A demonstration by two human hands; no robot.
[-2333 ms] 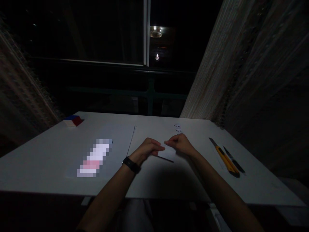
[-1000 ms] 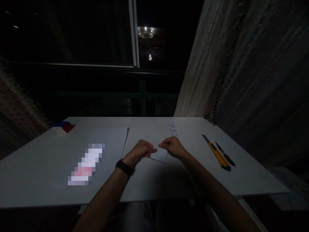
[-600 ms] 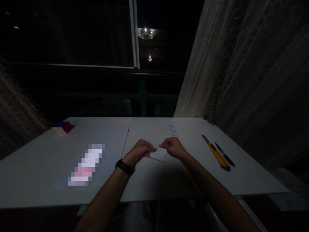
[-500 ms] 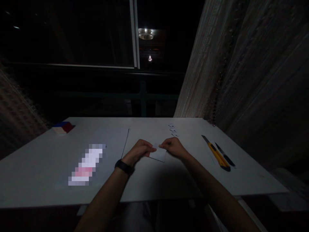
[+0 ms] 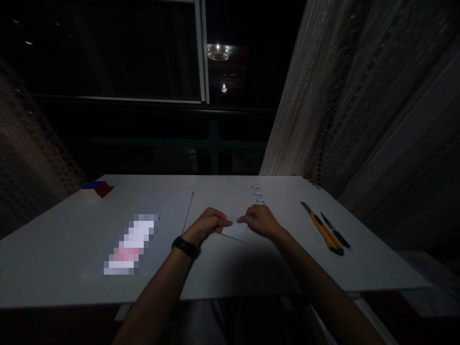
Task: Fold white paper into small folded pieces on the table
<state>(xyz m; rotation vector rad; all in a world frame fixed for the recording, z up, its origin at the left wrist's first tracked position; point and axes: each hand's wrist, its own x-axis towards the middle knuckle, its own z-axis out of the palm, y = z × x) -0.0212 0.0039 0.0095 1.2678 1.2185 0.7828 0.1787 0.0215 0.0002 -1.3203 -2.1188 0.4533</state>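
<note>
A small white piece of paper (image 5: 237, 231) is held just above the white table (image 5: 258, 268) between both hands. My left hand (image 5: 207, 225), with a dark band on its wrist, pinches the paper's left edge with closed fingers. My right hand (image 5: 261, 220) pinches its upper right corner, fingers curled. The scene is very dim.
A yellow utility knife (image 5: 321, 227) and a dark pen (image 5: 336, 230) lie at the right. Small paper scraps (image 5: 257, 193) sit beyond my hands. A large white sheet (image 5: 158, 215) and a red-blue-white block (image 5: 95, 189) lie to the left. A curtain (image 5: 359, 110) hangs right.
My hands stay together on the paper, which has been turned and flattened slightly between them. The view has shifted a little rightward since the earliest frame.
</note>
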